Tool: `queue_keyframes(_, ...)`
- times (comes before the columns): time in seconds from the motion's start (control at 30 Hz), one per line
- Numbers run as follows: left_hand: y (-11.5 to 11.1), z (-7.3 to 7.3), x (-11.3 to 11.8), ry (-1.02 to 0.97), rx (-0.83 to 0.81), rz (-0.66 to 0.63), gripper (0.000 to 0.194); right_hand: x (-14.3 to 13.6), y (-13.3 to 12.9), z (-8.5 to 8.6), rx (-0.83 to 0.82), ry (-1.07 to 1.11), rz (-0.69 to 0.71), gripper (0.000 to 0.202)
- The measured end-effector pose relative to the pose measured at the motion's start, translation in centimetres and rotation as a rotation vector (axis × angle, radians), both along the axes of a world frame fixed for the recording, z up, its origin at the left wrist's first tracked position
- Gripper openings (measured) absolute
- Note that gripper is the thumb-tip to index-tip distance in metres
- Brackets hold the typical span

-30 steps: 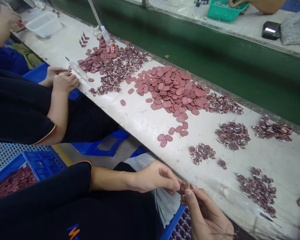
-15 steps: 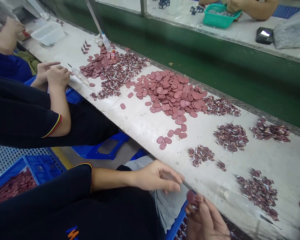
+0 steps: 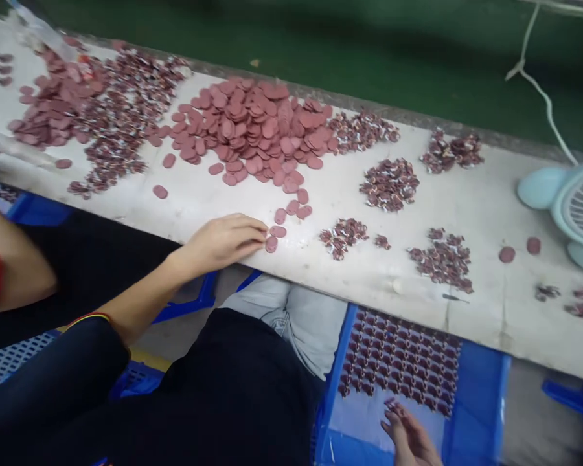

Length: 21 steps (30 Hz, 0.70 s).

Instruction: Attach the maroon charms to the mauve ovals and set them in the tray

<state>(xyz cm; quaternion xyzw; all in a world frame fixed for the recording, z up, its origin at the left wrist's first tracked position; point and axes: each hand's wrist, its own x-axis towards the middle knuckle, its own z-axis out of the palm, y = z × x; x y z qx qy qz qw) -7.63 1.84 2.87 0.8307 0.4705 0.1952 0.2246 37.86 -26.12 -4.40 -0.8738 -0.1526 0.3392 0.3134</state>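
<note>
**Open bench lanes between piles of pink parts**

Bare white bench (image 3: pixel 369 272) runs along the near edge, broken by small clusters of dark clips (image 3: pixel 342 234). A large heap of pink oval discs (image 3: pixel 257 126) blocks the far middle. A pale blue fan (image 3: pixel 580 207) stands at the right. Below the edge, a blue tray (image 3: pixel 476 388) has bare floor right of its rows.

Even, soft overhead light; whole frame smeared by motion blur.

The pale desk (image 3: pixel 490 188) is bright and evenly lit, with only faint, short shadows under the piles of pink discs (image 3: pixel 257 126). No hard glare shows. Blur is strongest at the desk's far left end, where shapes streak, and over the fan (image 3: pixel 580 207) at its right end. The right hand (image 3: pixel 411 440) at the bottom is soft-edged. The green wall behind falls dim. Lines bow towards the frame edges.
</note>
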Motion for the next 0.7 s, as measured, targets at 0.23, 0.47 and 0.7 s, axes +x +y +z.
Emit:
queue_keyframes(0.23, 0.2, 0.6, -0.7, -0.164, -0.039, 0.212, 0.025, -1.5, -4.7, -4.1, -0.198, -0.140, 0.233, 0.028)
queue_keyframes(0.47, 0.1, 0.7, -1.1, -0.472, -0.134, 0.302, 0.026, -2.1, -5.5, -7.0, -0.132, -0.158, 0.299, 0.037)
queue_keyframes(0.7, -0.1, 0.6, -1.0, -0.621, -0.194, 0.310, 0.023, -2.4, -4.6, -6.7, -0.105, -0.125, 0.235, 0.036)
